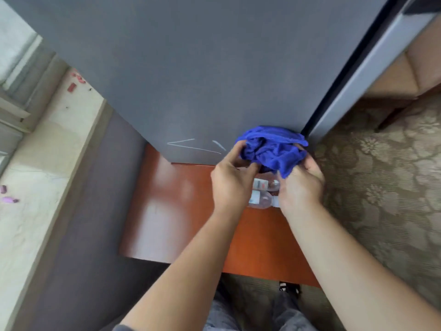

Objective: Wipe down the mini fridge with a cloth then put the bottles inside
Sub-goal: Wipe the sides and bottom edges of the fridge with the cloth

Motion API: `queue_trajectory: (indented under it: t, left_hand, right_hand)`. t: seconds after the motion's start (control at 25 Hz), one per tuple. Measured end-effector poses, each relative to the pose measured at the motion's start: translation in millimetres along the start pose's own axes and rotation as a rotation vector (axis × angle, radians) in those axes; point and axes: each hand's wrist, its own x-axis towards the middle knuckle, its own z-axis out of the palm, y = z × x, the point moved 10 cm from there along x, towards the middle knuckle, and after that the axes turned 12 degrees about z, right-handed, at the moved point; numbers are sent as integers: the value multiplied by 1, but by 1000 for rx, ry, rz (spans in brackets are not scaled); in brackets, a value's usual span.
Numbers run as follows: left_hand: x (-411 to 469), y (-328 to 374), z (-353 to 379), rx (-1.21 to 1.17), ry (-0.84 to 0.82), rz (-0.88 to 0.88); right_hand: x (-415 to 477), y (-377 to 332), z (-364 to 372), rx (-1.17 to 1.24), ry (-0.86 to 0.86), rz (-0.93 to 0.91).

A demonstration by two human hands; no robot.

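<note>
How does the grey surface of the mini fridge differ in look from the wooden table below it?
The mini fridge is dull grey with pale scratch marks; the table is reddish-brown and glossy, with light reflected on it. Bottles sit on the table; at the mini fridge's lower corner the left hand and the right hand hold the blue cloth. Both surfaces are flat and smooth.

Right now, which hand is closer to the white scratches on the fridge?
Left. The left hand grips the cloth just right of the scratches; the right hand holds the cloth's far side, farther away.
</note>
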Motion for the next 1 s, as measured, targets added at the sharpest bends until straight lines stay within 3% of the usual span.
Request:
queue_trajectory:
  t: [0.16, 0.28, 0.44, 0.56, 0.68, 0.84, 1.0]
  left_hand:
    - [-20, 2, 50, -250, -23, -215]
    - [-29, -4, 42, -466, -10, -300]
    - [-27, -22, -20, -642, 105, -361]
    - [-7, -36, -81, -658, 242, -330]
    - [21, -58, -124, -679, 329, -336]
    - [34, -135, -126, -595, 377, -501]
    - [37, -205, -108, -641, 331, -705]
  right_hand:
    - [7, -27, -27, -107, 4, -14]
    - [10, -5, -21, -117, -26, 95]
    - [-8, 57, 32, -19, -187, 303]
    - [-23, 104, 91, -142, -296, 325]
    - [-31, 146, 133, -38, -319, 394]
    - [-7, 193, 130, -8, -153, 358]
    - [25, 239, 101, -164, 108, 403]
